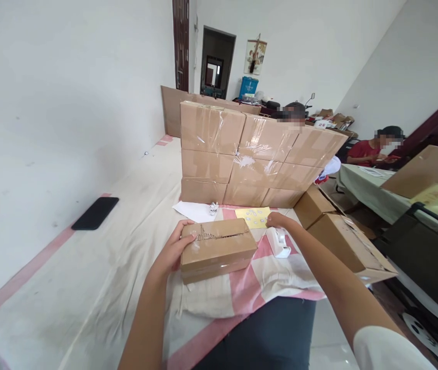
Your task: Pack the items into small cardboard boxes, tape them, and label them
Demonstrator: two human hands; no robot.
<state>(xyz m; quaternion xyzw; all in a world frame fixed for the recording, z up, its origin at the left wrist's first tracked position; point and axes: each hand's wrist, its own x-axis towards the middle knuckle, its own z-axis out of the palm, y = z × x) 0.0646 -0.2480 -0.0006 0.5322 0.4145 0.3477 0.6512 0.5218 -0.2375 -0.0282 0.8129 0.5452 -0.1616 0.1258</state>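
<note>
A closed cardboard box [219, 246] with a torn, ragged top seam lies on the cloth-covered table in front of me. Its left end is in the grip of my left hand [180, 241], thumb on top and fingers round the back. My right hand [276, 220] is curled closed at the right edge of a yellow sheet [255, 217] with small pale patches. What its fingers hold, if anything, is hidden. Just below that hand stands a white tape dispenser [278, 242]. A white paper [194, 209] and a crumpled silvery piece [214, 208] lie behind the box.
A wall of taped cardboard boxes [257, 154] rises across the table's far side. A black phone [95, 213] lies at the left by the white wall. Open cartons [353, 246] stand at the right. Two people sit beyond, one in a red shirt [361, 150] at another table.
</note>
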